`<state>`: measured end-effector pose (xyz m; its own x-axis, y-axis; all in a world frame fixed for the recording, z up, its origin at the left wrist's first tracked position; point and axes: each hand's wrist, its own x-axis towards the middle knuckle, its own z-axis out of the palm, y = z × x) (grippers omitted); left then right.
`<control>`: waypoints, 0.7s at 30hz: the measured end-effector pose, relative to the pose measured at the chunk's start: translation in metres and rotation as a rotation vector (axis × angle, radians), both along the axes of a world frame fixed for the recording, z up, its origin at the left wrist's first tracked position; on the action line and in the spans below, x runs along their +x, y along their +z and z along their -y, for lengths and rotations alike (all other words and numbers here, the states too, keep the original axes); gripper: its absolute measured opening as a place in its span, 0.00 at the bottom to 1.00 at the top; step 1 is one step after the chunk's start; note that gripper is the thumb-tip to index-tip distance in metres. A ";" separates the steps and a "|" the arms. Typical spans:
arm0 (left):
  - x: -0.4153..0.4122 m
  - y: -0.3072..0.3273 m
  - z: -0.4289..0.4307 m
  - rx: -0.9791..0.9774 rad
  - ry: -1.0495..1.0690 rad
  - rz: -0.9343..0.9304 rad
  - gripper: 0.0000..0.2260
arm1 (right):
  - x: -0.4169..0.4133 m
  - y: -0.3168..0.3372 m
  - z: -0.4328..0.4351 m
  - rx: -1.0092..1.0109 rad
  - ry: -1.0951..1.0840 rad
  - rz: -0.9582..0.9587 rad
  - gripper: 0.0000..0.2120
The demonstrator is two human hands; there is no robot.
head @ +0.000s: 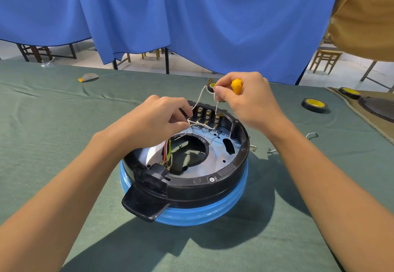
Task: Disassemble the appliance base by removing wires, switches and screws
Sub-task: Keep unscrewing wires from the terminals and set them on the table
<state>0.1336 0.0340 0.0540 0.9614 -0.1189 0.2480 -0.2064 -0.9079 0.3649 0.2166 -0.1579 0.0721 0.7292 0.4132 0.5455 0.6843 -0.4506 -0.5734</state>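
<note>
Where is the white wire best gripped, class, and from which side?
Pinch the white wire near its connector at the switch terminals, coming from above: the base is open upward and its black rim blocks the sides, so a straight upward pull probably frees it.

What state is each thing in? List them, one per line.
appliance base: open, innards exposed
white wires: lifted, pinched by both hands
switches: seated in base
rim screw: in place
left hand: pinching wires
right hand: gripping screwdriver and wire
tape roll: lying flat
</note>
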 end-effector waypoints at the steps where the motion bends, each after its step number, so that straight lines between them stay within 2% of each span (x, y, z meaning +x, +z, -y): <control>1: -0.001 0.002 0.003 0.037 0.009 -0.013 0.05 | 0.000 0.003 0.003 0.021 0.002 -0.023 0.06; 4: -0.009 0.008 0.019 0.228 0.070 -0.043 0.13 | 0.001 0.011 0.015 0.084 -0.001 -0.082 0.04; 7: -0.019 0.012 0.042 0.373 0.067 0.038 0.19 | 0.003 0.024 0.033 0.141 -0.049 -0.093 0.02; 10: -0.029 0.008 0.073 0.349 -0.014 0.090 0.25 | 0.004 0.036 0.052 0.139 -0.095 -0.100 0.03; 15: -0.032 -0.008 0.097 0.204 -0.089 -0.080 0.32 | 0.005 0.039 0.089 0.091 -0.199 -0.159 0.05; 21: -0.029 -0.010 0.093 0.105 -0.121 -0.149 0.24 | -0.003 0.018 0.127 -0.035 -0.242 -0.328 0.04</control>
<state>0.1042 -0.0590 0.0437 0.9638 -0.2529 0.0846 -0.2667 -0.9145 0.3043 0.2137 -0.2853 0.0902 0.9405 0.2225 0.2567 0.3397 -0.5990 -0.7252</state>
